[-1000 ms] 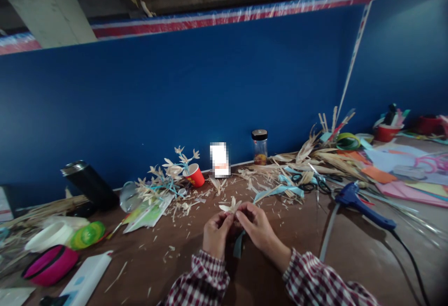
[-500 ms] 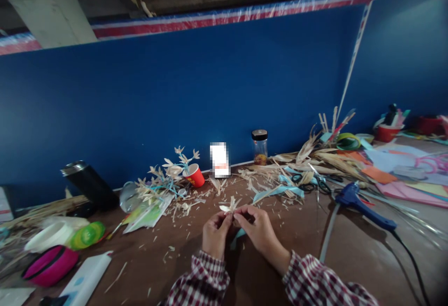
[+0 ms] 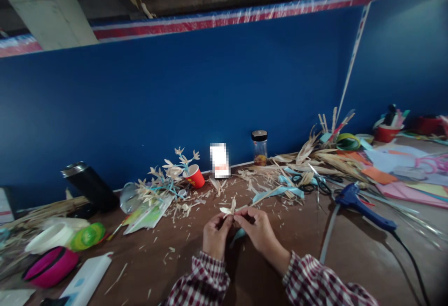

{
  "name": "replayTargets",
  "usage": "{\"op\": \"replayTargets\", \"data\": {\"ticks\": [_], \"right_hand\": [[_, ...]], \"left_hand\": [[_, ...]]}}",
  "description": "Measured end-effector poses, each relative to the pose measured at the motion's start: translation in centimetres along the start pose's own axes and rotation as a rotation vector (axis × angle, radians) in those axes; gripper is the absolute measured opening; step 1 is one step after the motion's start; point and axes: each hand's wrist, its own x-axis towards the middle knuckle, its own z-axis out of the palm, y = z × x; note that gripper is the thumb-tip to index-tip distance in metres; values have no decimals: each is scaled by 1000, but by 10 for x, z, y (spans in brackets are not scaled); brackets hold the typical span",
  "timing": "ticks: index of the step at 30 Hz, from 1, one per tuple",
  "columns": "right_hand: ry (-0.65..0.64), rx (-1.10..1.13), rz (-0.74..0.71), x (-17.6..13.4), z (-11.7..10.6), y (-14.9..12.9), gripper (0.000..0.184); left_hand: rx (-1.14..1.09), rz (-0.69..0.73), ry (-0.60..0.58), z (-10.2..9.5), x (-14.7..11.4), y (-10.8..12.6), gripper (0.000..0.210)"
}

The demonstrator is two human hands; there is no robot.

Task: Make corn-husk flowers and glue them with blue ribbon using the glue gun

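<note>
A small pale flower of dried corn husk [image 3: 230,209] stands up between my fingertips, above the near middle of the brown table [image 3: 168,273]. My left hand [image 3: 216,236] is closed, its thumb and forefinger pinching the flower's base. From the right, my right hand [image 3: 258,226] pinches at a petal of the same flower, thumb against forefinger. A strip of light blue paper [image 3: 239,236] hangs below the fingers; where it joins the flower is hidden. Husk scraps [image 3: 224,187] lie scattered just beyond both hands.
Finished husk flowers on blue stems [image 3: 164,184] lie left, by a red paper cup [image 3: 195,177]. Right are scissors [image 3: 320,184], a blue glue gun [image 3: 364,205] with a cord, and coloured paper [image 3: 409,189]. A lidded jar [image 3: 259,148] and black flask [image 3: 91,184] stand farther back.
The flower's petals have shifted slightly between my fingertips, with fewer spread out to the right. Both hands stay in nearly the same place.
</note>
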Motion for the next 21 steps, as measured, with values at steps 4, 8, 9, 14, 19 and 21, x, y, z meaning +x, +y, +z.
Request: {"op": "replayTargets", "data": {"ticks": [4, 8, 9, 14, 19, 21], "right_hand": [[1, -23, 11, 1, -1, 0, 17], [-5, -4, 30, 2, 0, -1, 16], [-7, -6, 28, 2, 0, -2, 16], [-23, -26, -5, 0, -1, -4, 14], [-41, -61, -34, -1, -1, -5, 15], [-58, -58, -34, -1, -1, -6, 15]], "left_hand": [[-39, -33, -11, -2, 2, -3, 19], [46, -2, 19, -4, 4, -4, 23], [61, 2, 27, -4, 4, -3, 24], [71, 4, 49, -2, 2, 1, 27], [15, -17, 66, -2, 2, -1, 28], [-24, -30, 72, -3, 3, -3, 27]]}}
